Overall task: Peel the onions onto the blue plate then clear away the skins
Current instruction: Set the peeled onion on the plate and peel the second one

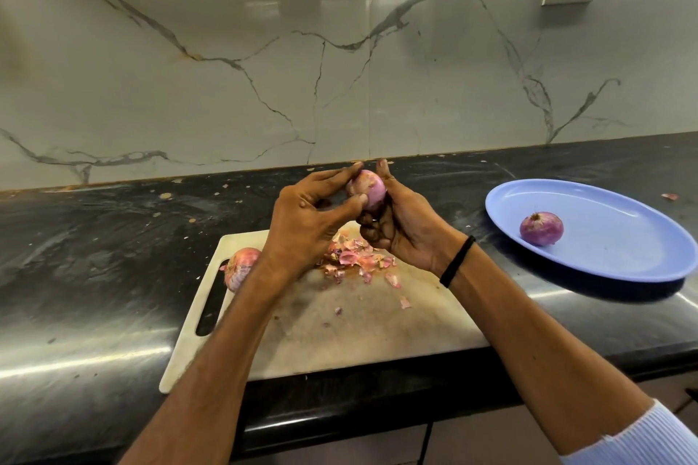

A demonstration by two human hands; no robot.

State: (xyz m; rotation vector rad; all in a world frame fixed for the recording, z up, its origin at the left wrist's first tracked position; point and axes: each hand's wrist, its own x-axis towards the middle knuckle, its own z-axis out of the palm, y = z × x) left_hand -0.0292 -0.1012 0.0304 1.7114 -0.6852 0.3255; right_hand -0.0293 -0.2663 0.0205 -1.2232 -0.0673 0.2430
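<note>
forearms (226, 351) reach over a cutting board (359, 332) with skins (351, 257) and an unpeeled onion (240, 268). left hand (306, 223) and right hand (400, 226) grip a raised onion (368, 187); a third onion (541, 228) sits on the blue plate (623, 238).

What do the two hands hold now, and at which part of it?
A small, partly peeled pink onion: right hand cups its underside, left hand pinches its left side.

Head-worn view, forward-down over counter (94, 257)

Grey veins are running across the white backsplash (226, 106); the countertop (94, 238) is showing black, the plate (612, 260) blue, the skins (353, 257) pink.
</note>
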